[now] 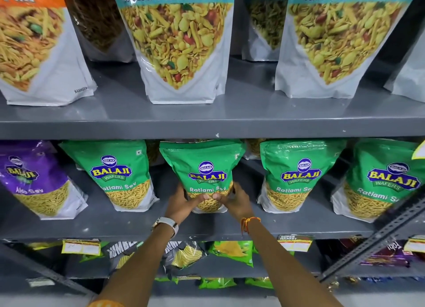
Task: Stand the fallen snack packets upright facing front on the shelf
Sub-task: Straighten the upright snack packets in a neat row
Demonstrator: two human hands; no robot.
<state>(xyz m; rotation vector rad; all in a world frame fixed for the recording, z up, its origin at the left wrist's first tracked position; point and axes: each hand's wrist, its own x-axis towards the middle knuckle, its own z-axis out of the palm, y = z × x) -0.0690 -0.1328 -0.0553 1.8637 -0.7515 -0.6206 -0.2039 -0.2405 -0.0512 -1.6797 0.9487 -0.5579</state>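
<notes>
A green Ratlami Sev packet (203, 168) stands upright, front facing me, in the middle of the grey middle shelf (128, 224). My left hand (181, 203) grips its lower left side and my right hand (234, 201) grips its lower right side, thumbs meeting on the clear window at the bottom. Three more green Ratlami Sev packets stand upright beside it: one on the left (117, 173) and two on the right (296, 175), (381, 180). A purple Aloo Sev packet (34, 178) stands at the far left.
The upper shelf (207, 122) carries large Khatta Mitha Mix pouches (181, 42). Below, chip bags (184, 256) lie on a lower shelf with price tags (295, 242) on its edge. A perforated metal brace (372, 237) crosses at the right.
</notes>
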